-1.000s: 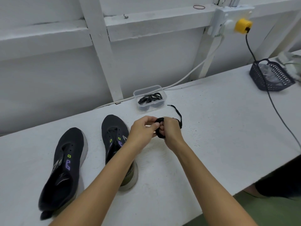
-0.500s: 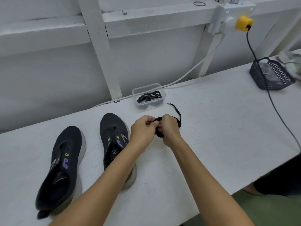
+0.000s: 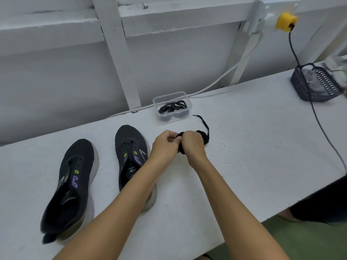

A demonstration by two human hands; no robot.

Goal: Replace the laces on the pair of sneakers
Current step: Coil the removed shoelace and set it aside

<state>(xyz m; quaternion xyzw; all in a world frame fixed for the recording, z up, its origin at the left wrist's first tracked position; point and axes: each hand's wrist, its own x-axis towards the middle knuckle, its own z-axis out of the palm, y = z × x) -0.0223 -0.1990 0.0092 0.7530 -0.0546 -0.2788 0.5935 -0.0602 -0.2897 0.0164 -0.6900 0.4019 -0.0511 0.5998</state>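
Two black sneakers without laces lie on the white table: the left sneaker [image 3: 70, 186] and the right sneaker [image 3: 129, 156], whose heel my left forearm covers. Just right of the right sneaker's toe, my left hand [image 3: 164, 145] and my right hand [image 3: 193, 145] meet, both gripping a black lace [image 3: 203, 136] coiled into a bundle. Its loose end trails back toward a clear plastic box [image 3: 171, 98] that holds another black lace [image 3: 172, 106].
A dark perforated basket [image 3: 315, 87] stands at the far right of the table. A black cable [image 3: 323, 128] runs from a yellow plug [image 3: 286, 22] on the wall across the table's right side. A white cable lies along the back edge.
My hands have stayed together on the coiled lace, with only small finger movement. The view has shifted slightly.
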